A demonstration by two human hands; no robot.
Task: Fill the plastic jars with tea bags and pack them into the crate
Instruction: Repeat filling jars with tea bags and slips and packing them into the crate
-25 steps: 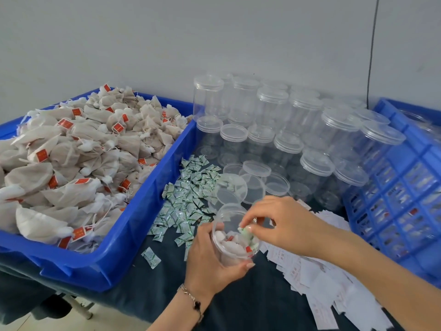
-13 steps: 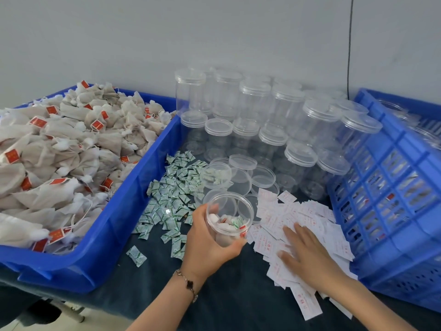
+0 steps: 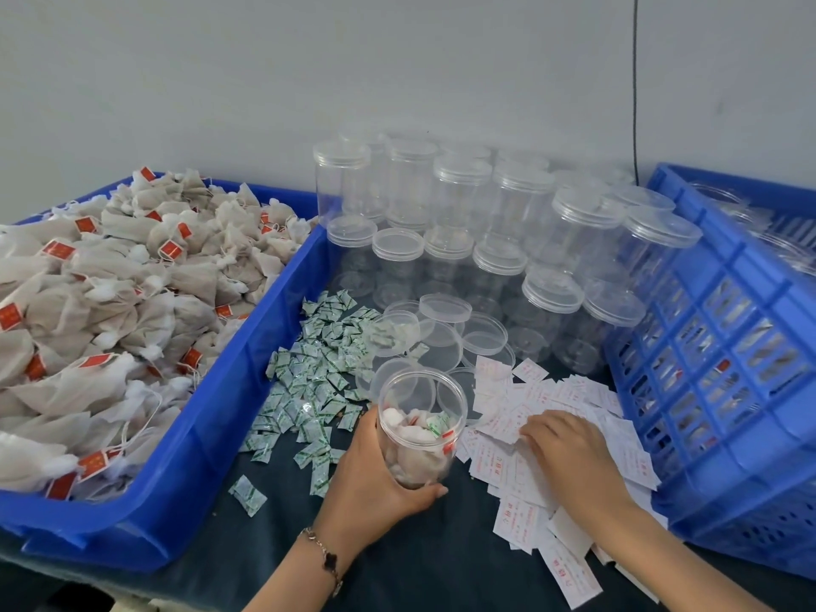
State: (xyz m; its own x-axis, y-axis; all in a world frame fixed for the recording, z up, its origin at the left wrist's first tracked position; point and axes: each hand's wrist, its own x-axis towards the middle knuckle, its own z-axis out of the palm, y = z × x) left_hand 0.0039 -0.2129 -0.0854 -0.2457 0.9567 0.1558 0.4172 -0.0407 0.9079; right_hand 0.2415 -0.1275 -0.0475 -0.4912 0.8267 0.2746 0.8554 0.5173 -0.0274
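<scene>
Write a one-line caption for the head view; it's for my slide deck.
Left hand grips an open jar of tea bags while the right hand presses on white paper slips.

Plain pale grey wall (image 3: 221, 72), thin black cable (image 3: 635, 81) hanging down it, dark cloth-covered table (image 3: 419, 563)

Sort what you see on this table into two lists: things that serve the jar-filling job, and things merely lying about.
Part of the job:
- open jar gripped by the left hand
- tea bags in the blue tray
- empty lidded jars
- loose lids
- blue crate
- paper slips under the right hand
- green sachets

Lying about:
- black cable on the wall
</scene>
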